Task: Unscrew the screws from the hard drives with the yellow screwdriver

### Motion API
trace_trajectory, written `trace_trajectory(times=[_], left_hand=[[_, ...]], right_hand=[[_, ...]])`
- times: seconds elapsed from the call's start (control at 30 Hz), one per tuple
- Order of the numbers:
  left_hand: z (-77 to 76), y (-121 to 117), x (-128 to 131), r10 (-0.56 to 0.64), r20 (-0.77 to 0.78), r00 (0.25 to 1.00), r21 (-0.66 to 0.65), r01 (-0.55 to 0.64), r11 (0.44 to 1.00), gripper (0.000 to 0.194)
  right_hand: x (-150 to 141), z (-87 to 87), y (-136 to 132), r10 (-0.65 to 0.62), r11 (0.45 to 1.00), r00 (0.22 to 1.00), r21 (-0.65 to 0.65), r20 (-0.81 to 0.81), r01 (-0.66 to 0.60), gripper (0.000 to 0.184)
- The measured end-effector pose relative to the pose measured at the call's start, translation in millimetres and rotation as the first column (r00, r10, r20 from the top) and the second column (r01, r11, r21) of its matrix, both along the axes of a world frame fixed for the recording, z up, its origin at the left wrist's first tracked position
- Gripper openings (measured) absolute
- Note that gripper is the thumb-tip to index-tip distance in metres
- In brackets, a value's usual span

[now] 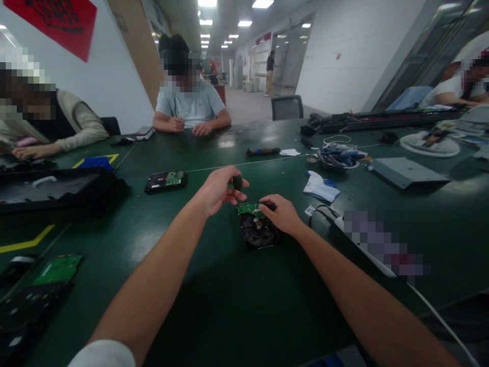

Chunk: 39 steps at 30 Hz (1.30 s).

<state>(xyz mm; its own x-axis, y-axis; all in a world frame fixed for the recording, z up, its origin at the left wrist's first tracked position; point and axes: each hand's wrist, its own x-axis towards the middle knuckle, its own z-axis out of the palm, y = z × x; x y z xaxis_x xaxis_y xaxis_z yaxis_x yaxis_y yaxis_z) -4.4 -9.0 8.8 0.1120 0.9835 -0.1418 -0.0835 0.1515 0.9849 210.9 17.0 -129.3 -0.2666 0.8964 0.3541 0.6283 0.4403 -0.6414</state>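
A black hard drive (256, 230) with a green circuit board on its far end lies on the dark green table (229, 306) in front of me. My left hand (218, 189) is closed round a screwdriver handle (237, 182), held just above the drive's far left corner. My right hand (281, 214) rests on the drive's right side, fingers curled over its far edge and gripping it. The screwdriver's tip is hidden by my fingers.
A second hard drive (165, 181) lies farther left. White gloves (320, 186), a bowl of tools (338, 157) and a grey case (408, 172) sit to the right. A loose green board (58, 269) is at near left. Three people sit around the table.
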Motion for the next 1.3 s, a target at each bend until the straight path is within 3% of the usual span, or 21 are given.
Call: trace_trajectory(times=[0.23, 0.43, 0.67, 0.87, 1.13, 1.3], left_hand=[[0.8, 1.0, -1.9, 0.102, -0.097, 0.99, 0.104, -0.091, 0.99, 0.013], [2.7, 0.6, -0.3, 0.021, -0.025, 0.999, -0.026, -0.022, 0.999, 0.013], [3.1, 0.4, -3.4, 0.016, -0.096, 0.995, 0.034, -0.013, 0.999, 0.014], [5.5, -0.5, -2.5, -0.035, -0.036, 0.999, -0.077, 0.032, 0.997, 0.014], [5.3, -0.8, -7.9, -0.02, -0.185, 0.983, 0.014, 0.023, 1.0, 0.018], [4.9, -0.7, -6.5, 0.011, -0.167, 0.986, 0.005, -0.01, 1.0, 0.016]], right_hand=[[0.1, -1.4, 0.7, 0.003, 1.0, 1.0, -0.005, -0.01, -0.003, 0.017], [0.7, -0.9, 1.2, 0.006, 1.0, 1.0, -0.005, 0.01, -0.006, 0.017], [0.1, -0.1, 0.1, -0.003, 1.0, 1.0, -0.015, -0.002, 0.003, 0.017], [0.0, 0.3, -0.1, -0.002, 1.0, 1.0, -0.01, 0.008, 0.002, 0.017], [0.1, -0.7, 0.6, 0.004, 1.0, 1.0, -0.014, -0.002, -0.004, 0.017], [0.5, -0.4, 0.5, 0.0, 1.0, 1.0, -0.015, 0.002, 0.0, 0.017]])
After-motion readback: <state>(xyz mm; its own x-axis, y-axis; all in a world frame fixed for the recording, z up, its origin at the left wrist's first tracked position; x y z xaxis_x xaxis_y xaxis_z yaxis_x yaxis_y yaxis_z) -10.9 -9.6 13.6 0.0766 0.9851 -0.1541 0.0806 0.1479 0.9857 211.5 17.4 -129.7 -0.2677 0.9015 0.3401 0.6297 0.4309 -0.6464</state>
